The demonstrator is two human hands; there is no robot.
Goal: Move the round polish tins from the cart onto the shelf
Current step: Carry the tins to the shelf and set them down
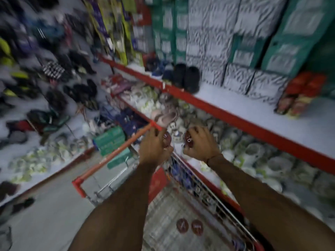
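Note:
The frame is blurred by motion. My left hand is closed around a dark red round polish tin, held above the far end of the wire cart. My right hand grips a second dark red round tin just to the right, level with the lower shelf's goods. Two more round red-brown tins lie flat in the cart basket near me. The white shelf with a red front edge runs above and to the right of both hands.
On the shelf stand black shoes, grey patterned boxes, green boxes and red-orange packs. Below it lie white and green footwear. Sandals hang on the wall at left. The cart's orange handle crosses in front of my left hand.

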